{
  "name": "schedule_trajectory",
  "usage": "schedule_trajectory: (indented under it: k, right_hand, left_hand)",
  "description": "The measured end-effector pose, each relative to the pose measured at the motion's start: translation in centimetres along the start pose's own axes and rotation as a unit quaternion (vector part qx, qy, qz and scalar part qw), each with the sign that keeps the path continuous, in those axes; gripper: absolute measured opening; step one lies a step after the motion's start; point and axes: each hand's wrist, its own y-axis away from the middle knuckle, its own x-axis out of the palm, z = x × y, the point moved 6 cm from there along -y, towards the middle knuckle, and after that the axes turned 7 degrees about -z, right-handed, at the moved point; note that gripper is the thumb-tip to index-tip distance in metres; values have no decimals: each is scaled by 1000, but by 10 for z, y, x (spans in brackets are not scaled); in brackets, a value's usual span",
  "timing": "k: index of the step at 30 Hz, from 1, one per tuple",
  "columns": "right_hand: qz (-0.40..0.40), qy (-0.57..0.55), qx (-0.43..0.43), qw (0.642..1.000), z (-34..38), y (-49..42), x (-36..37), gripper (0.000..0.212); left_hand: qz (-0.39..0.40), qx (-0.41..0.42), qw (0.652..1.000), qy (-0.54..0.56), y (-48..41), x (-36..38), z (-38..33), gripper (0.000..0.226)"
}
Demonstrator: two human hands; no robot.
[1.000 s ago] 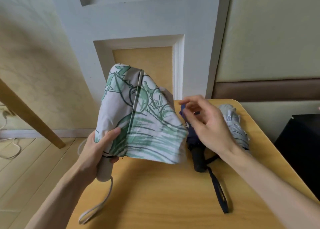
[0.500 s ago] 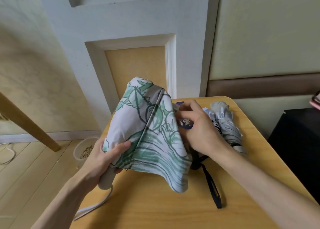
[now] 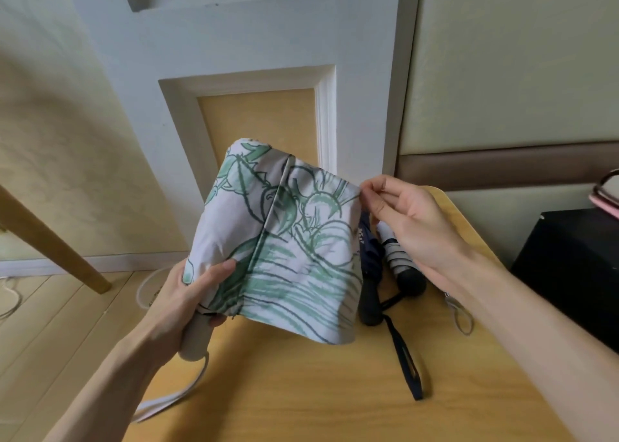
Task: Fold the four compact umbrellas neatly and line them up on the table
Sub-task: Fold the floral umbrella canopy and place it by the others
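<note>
R hand (image 3: 413, 229), off canopy mid, is now pinching edge of green-print umbrella (image 3: 294, 250) at 2 o'clock; L hand (image 3: 182, 302) is gripping handle (image 3: 196, 339); pleating starting.

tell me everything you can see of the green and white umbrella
The green and white umbrella is collapsed but unwrapped: its pale fabric canopy, printed with green leafy drawings, hangs loose, a dark rib running down its middle. It is held tilted above the table. The left hand grips the canopy's base and the pale handle, whose wrist strap dangles. The right hand pinches the canopy's upper right edge.
</note>
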Motion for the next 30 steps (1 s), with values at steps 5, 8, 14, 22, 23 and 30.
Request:
schedule_trajectory:
  k: [5, 8, 14, 22, 23, 30]
  right_hand:
    - [-27, -40, 34, 998, -6, -3, 1, 12]
    - [-14, -59, 75, 995, -8, -4, -3, 17]
    - [6, -70, 103, 992, -12, -6, -16, 30]
    - [171, 110, 107, 973, -10, 11, 9, 34]
    - [181, 148, 105, 966, -10, 12, 10, 34]
    - [139, 218, -15, 966, 1, -1, -10, 45]
  left_hand:
    - [20, -21, 999, -14, 3, -2, 2, 85]
    - [44, -27, 999, -9, 5, 0, -1, 83]
    - [39, -26, 999, -8, 4, -2, -1, 88]
    - [54, -27, 998, -26, 6, 1, -2, 82]
    - [52, -27, 998, -23, 6, 1, -1, 82]
    - [-3, -8, 999, -33, 1, -10, -3, 89]
